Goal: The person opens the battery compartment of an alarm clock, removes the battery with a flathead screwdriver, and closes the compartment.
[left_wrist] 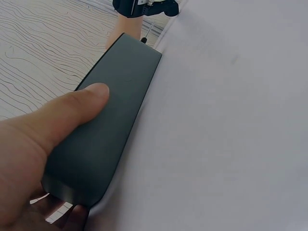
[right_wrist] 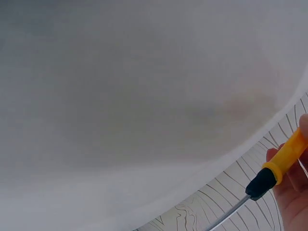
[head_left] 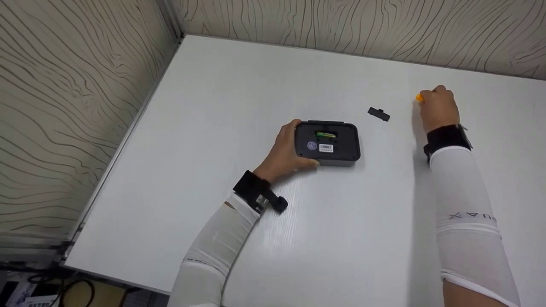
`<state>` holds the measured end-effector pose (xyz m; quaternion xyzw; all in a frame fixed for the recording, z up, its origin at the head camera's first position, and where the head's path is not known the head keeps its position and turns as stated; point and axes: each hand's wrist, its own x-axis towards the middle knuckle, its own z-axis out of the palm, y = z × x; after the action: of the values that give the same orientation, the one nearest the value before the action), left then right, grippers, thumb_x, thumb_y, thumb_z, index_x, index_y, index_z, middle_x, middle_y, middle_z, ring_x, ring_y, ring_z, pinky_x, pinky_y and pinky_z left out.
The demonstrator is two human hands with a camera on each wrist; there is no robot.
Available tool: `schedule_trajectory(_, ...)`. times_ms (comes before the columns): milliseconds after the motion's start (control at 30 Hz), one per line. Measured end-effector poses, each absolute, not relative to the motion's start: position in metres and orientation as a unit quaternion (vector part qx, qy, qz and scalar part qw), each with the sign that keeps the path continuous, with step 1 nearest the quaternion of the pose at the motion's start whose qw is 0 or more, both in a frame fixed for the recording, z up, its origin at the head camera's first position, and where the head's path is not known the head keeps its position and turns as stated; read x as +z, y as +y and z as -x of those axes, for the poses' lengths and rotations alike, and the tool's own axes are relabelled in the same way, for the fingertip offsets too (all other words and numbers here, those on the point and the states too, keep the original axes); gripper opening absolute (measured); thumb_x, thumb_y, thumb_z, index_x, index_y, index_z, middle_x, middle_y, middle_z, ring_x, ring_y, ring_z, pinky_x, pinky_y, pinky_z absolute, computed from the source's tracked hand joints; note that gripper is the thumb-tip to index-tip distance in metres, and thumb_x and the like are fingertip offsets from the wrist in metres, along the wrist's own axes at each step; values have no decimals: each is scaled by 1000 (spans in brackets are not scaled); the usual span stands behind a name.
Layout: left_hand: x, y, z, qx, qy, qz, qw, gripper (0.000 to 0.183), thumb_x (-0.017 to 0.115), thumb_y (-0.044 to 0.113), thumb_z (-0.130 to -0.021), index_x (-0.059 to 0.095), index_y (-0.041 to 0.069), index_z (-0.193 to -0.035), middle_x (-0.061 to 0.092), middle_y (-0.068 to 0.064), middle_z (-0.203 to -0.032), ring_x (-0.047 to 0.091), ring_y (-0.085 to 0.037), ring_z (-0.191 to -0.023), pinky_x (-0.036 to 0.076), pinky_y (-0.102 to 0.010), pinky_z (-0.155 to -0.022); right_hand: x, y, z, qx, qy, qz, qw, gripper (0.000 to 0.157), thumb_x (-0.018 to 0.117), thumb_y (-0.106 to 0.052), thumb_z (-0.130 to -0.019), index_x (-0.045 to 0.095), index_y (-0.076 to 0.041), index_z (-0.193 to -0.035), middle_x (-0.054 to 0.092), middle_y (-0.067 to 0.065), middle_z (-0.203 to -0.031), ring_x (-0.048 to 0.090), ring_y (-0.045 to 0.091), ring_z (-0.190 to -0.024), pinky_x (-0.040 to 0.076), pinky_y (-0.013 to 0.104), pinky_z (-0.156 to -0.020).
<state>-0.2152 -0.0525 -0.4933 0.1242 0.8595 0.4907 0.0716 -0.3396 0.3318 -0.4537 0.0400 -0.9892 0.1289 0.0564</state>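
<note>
My left hand [head_left: 285, 151] grips a black box-shaped device [head_left: 345, 147] by its left end, the thumb along its near side and the fingers at the far edge. The device's underside faces up, showing a barcode label and an uncovered battery slot with a green battery [head_left: 326, 134] inside. In the left wrist view, the thumb lies flat on the device's dark side [left_wrist: 113, 106]. Off to the right, my right hand [head_left: 441, 108] holds a screwdriver [right_wrist: 288, 155] by its yellow handle. Its metal shaft shows in the right wrist view.
A small black battery cover [head_left: 379, 114] lies on the white table [head_left: 362, 221] between the device and my right hand. Wood-patterned panels [head_left: 332, 23] stand along the back and left edges. Cables [head_left: 81, 285] are below the table at lower left.
</note>
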Motion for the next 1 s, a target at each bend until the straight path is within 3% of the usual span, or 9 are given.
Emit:
schedule_trajectory(400,-494,-51,215,496,855,-131,74,119,95,36,-70,19,9,-157,30,-13,-155,37,-23,-133,35,-36,-113,-462,340,341,98,-992,-62,41,23,49,10,-98,63,21,-113,53,44,-100,54,60,-95,48,65,-85)
schedule_trajectory(1000,-492,-54,216,492,858,-132,71,117,95,33,-70,20,10,-157,32,-15,-154,39,-25,-133,35,-36,-114,-458,333,337,137,-990,-44,13,28,44,8,-101,61,22,-117,53,45,-108,52,59,-104,44,65,-95)
